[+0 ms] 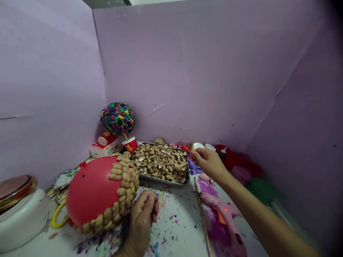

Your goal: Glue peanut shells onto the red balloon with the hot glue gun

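Observation:
A red balloon (91, 192) partly covered with rows of glued nut shells (124, 182) rests on the paint-speckled table. My left hand (142, 217) is curled beside its lower right edge, fingers closed against the shell rows. My right hand (207, 162) reaches over the right rim of a metal tray (160, 178) heaped with loose shells, its fingers pinched together at the tray's far right corner; what they pinch is too small to make out. A pink glue gun (225, 221) with a lit red light lies under my right forearm.
A ball covered in multicoloured pieces (117, 118) stands on a stick at the back. Red-and-white cartons (105, 145) lie beside it. A white jar with a gold lid (18, 210) sits at left. A thin wooden stick (202, 217), small pots and red and green material crowd the right. Purple walls enclose the corner.

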Available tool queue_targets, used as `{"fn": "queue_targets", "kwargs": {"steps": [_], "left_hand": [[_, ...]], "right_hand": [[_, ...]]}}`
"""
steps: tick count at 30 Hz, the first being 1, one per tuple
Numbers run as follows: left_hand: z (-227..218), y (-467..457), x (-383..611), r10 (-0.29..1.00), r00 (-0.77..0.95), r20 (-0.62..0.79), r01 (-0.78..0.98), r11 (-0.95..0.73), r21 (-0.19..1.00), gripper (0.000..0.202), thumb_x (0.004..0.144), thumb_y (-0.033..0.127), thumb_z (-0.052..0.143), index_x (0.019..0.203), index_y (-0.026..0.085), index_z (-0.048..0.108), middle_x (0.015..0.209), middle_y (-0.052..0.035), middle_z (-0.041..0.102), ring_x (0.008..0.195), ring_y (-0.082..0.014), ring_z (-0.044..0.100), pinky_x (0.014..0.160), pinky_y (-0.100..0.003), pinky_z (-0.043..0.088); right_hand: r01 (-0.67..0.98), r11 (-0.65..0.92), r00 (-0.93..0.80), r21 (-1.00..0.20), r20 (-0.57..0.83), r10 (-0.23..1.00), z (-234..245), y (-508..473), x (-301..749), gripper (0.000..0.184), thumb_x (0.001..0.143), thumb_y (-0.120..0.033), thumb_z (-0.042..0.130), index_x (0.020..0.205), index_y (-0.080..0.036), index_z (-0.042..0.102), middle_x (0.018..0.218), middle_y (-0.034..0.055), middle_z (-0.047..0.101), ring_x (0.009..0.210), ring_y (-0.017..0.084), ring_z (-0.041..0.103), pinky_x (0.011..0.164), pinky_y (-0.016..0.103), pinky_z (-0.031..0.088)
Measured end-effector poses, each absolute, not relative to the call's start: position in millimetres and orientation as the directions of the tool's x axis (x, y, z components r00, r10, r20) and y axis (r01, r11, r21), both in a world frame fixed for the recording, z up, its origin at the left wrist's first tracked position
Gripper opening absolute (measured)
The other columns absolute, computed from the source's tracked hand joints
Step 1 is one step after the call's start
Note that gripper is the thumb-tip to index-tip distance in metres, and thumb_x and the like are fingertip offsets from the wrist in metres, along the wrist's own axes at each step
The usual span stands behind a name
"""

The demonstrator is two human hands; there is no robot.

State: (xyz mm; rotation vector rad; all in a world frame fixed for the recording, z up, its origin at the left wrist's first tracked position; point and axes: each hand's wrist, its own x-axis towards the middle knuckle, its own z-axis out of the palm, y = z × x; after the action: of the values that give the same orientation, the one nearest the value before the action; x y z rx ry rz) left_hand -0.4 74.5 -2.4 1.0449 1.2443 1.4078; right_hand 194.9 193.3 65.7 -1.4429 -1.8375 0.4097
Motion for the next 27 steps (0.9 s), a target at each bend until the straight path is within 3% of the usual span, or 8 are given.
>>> {"fn": "queue_targets", "kwargs": {"steps": [4, 8, 13, 21, 27], "left_hand": [[-2, 74, 0, 0.985, -0.172, 0.012, -0.087, -0.027, 0.996, 0.034, 0.078, 0.043, 0.047, 0.057, 0.017, 0.046, 0.050, 0.0035, 0.044, 0.043, -0.0070, 0.037, 0.041, -0.018, 0.028], [-5, 75, 1, 0.986, -0.168, -0.003, -0.092, -0.013, 0.996, 0.032, 0.079, 0.041, 0.047, 0.059, 0.017, 0.048, 0.051, 0.0036, 0.044, 0.043, -0.0068, 0.037, 0.042, -0.018, 0.027], [-7, 76, 1, 0.986, -0.168, 0.000, -0.101, -0.018, 0.995, 0.031, 0.080, 0.042, 0.047, 0.061, 0.017, 0.049, 0.051, 0.0037, 0.044, 0.044, -0.0069, 0.037, 0.042, -0.018, 0.027], [-12, 77, 0, 0.991, -0.131, -0.008, -0.094, -0.004, 0.996, 0.033, 0.079, 0.044, 0.048, 0.060, 0.016, 0.050, 0.052, 0.0033, 0.044, 0.044, -0.0068, 0.038, 0.041, -0.018, 0.027], [-14, 78, 0, 0.990, -0.136, -0.035, -0.100, 0.022, 0.995, 0.036, 0.077, 0.049, 0.048, 0.062, 0.016, 0.051, 0.052, 0.0033, 0.044, 0.044, -0.0067, 0.037, 0.040, -0.018, 0.025]], "right_hand": [[0.726, 0.317, -0.111, -0.610, 0.352, 0.930, 59, 192, 196, 0.018, 0.075, -0.028, 0.047, 0.069, -0.019, 0.061, 0.055, 0.0003, 0.059, 0.048, 0.013, 0.050, 0.046, 0.023, 0.033], [0.743, 0.363, -0.184, -0.562, 0.351, 0.918, 53, 191, 180, 0.017, 0.073, -0.025, 0.050, 0.083, -0.020, 0.064, 0.070, 0.0018, 0.067, 0.057, 0.015, 0.056, 0.052, 0.024, 0.038], [0.814, 0.392, -0.254, -0.429, 0.343, 0.904, 62, 190, 161, 0.015, 0.075, -0.026, 0.052, 0.079, -0.025, 0.066, 0.064, -0.0003, 0.066, 0.056, 0.015, 0.055, 0.051, 0.024, 0.032], [0.949, 0.216, -0.121, -0.229, 0.368, 0.922, 77, 186, 172, 0.026, 0.083, -0.030, 0.040, 0.069, -0.021, 0.061, 0.062, 0.0050, 0.062, 0.057, 0.017, 0.051, 0.048, 0.026, 0.018], [0.954, 0.176, -0.060, -0.243, 0.419, 0.906, 70, 187, 167, 0.043, 0.086, -0.036, 0.035, 0.054, -0.019, 0.056, 0.048, 0.0034, 0.055, 0.049, 0.015, 0.048, 0.047, 0.026, 0.016]]}}
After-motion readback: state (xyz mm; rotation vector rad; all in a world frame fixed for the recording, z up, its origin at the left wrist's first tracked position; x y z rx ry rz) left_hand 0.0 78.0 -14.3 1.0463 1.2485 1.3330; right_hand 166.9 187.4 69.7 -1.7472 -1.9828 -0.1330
